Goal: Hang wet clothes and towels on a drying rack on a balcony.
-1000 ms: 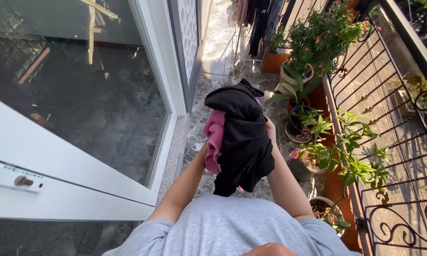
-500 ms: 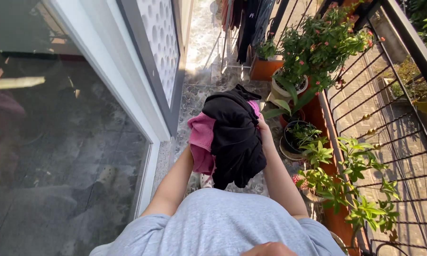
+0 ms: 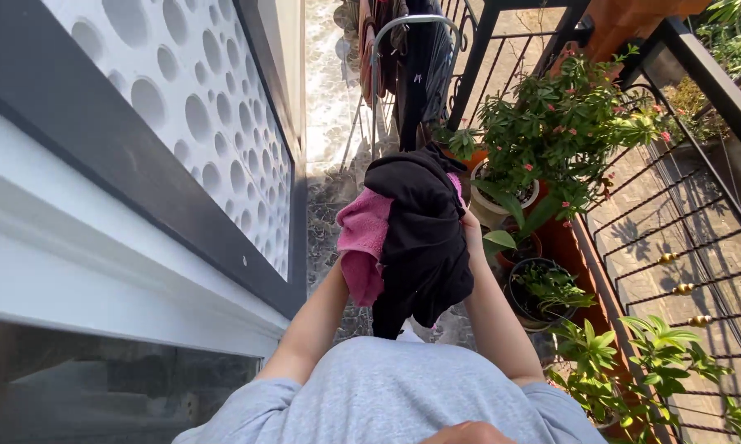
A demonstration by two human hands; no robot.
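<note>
— What is seen along the left edge of the balcony?

— A white wall panel (image 3: pixel 189 123) pierced with round holes is set in a dark frame, and a pane of dark glass (image 3: pixel 99 386) is seen below it at the lower left corner.

— And what is carried in front of the body?

— A bundle of laundry is held up at chest height, over the speckled stone floor (image 3: pixel 329 205). On its left side a pink towel (image 3: pixel 362 247) is bunched, and a black garment (image 3: pixel 420 238) is draped over and beside it, hanging down toward the grey shirt (image 3: pixel 387 395).

— How are the hands placed?

— The left hand is hidden under the pink towel; only the forearm is seen running up into the bundle, so its grip cannot be told. The right hand (image 3: pixel 471 226) is pressed against the right side of the black garment, and its fingers seem to be curled into the cloth, though most of them are covered by it.

— What is found to the right?

— Potted plants (image 3: pixel 551 123) with pink flowers are lined along the right edge of the floor, just beside a black iron railing (image 3: pixel 674 263). At the far end, clothes are hung on a drying rack (image 3: pixel 403 49).
</note>
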